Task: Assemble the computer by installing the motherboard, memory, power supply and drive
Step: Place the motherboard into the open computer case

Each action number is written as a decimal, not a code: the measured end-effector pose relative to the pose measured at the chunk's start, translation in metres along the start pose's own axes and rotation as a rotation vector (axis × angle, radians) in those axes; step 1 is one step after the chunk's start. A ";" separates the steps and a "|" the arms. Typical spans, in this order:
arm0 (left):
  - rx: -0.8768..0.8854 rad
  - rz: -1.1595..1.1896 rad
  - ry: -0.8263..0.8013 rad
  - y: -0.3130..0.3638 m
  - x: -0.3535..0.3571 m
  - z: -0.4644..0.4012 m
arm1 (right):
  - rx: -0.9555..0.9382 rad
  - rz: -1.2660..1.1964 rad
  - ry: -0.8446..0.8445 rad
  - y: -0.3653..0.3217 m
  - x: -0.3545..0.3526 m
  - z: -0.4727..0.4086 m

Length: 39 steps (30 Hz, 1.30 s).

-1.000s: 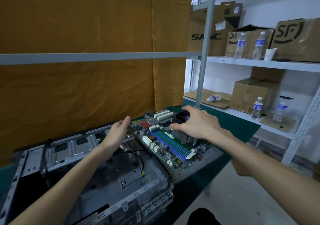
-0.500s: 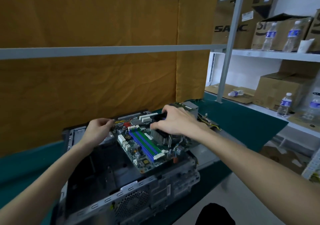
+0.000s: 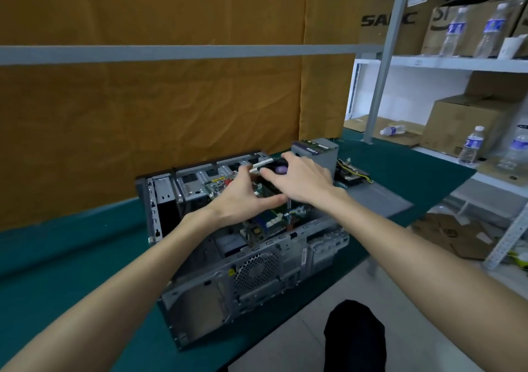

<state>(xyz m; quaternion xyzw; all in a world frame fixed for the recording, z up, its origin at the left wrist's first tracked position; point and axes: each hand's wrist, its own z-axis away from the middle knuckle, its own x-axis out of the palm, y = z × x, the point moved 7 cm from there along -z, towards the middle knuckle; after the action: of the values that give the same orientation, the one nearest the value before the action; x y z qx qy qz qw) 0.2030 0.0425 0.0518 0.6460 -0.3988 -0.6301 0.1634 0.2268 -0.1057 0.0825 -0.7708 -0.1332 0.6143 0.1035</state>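
Observation:
An open grey computer case (image 3: 200,306) lies on its side on the green table (image 3: 57,271). The green motherboard (image 3: 265,223) sits tilted inside it, mostly covered by my hands. My left hand (image 3: 243,197) lies over the board's middle with fingers spread and thumb stretched right. My right hand (image 3: 300,180) grips the black cooler fan (image 3: 278,169) on the board's far side. A grey power supply (image 3: 317,154) with loose cables (image 3: 354,171) stands just behind the case.
A grey case side panel (image 3: 380,200) lies right of the case. Metal shelving (image 3: 457,64) on the right holds cardboard boxes and water bottles. An orange curtain (image 3: 171,108) hangs behind the table. A grey rail (image 3: 171,53) crosses at head height.
Both hands carried the motherboard left and down into the case. My left hand shifted from the board's left edge onto its middle. The view moved back from the table.

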 end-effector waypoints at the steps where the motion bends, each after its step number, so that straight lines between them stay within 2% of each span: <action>1: 0.007 0.014 0.037 0.002 0.002 -0.001 | 0.015 -0.054 -0.011 0.005 0.000 0.006; 3: 0.034 -0.025 0.052 0.005 0.007 -0.003 | 0.028 -0.144 0.048 0.014 -0.006 0.027; 4: 0.042 -0.045 0.056 0.006 0.008 -0.004 | -0.014 -0.131 0.178 0.017 -0.013 0.042; 6: 0.047 -0.041 0.078 0.004 0.010 -0.005 | -0.277 -0.134 0.557 0.009 -0.031 0.090; 7: 0.049 -0.031 0.092 0.003 0.011 -0.005 | -0.461 -0.190 0.643 0.003 -0.029 0.116; 8: 0.050 -0.026 0.105 0.002 0.011 -0.004 | -0.642 -0.218 0.617 -0.003 -0.017 0.139; 9: 0.048 -0.023 0.112 0.001 0.013 -0.004 | -0.783 -0.200 0.501 -0.008 0.004 0.158; 10: 0.048 -0.021 0.115 0.000 0.013 -0.004 | -0.836 -0.113 0.326 -0.011 0.033 0.169; 12: 0.058 -0.013 0.121 -0.002 0.014 -0.004 | -0.768 0.167 -0.012 -0.008 0.095 0.175; 14: 0.076 0.012 0.135 -0.004 0.013 -0.003 | -0.628 0.299 -0.163 0.001 0.138 0.172; 17: 0.103 0.018 0.158 -0.005 0.014 -0.001 | -0.539 0.252 -0.132 0.003 0.164 0.164; 25: 0.114 0.004 0.188 -0.008 0.017 -0.002 | -0.353 0.104 -0.068 0.015 0.167 0.158; 30: 0.109 0.036 0.178 -0.007 0.014 -0.001 | -0.372 0.018 -0.125 0.035 0.159 0.151; 35: 0.016 0.101 0.151 -0.004 0.014 -0.005 | -0.416 0.012 -0.095 0.036 0.155 0.150; 39: -0.098 -0.032 0.113 0.012 0.016 -0.018 | -0.542 -0.059 -0.142 0.033 0.145 0.157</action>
<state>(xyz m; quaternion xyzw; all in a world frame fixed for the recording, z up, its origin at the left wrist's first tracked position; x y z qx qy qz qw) 0.2149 0.0184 0.0522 0.6781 -0.3470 -0.6139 0.2070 0.1063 -0.0890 -0.0965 -0.7213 -0.3217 0.6055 -0.0982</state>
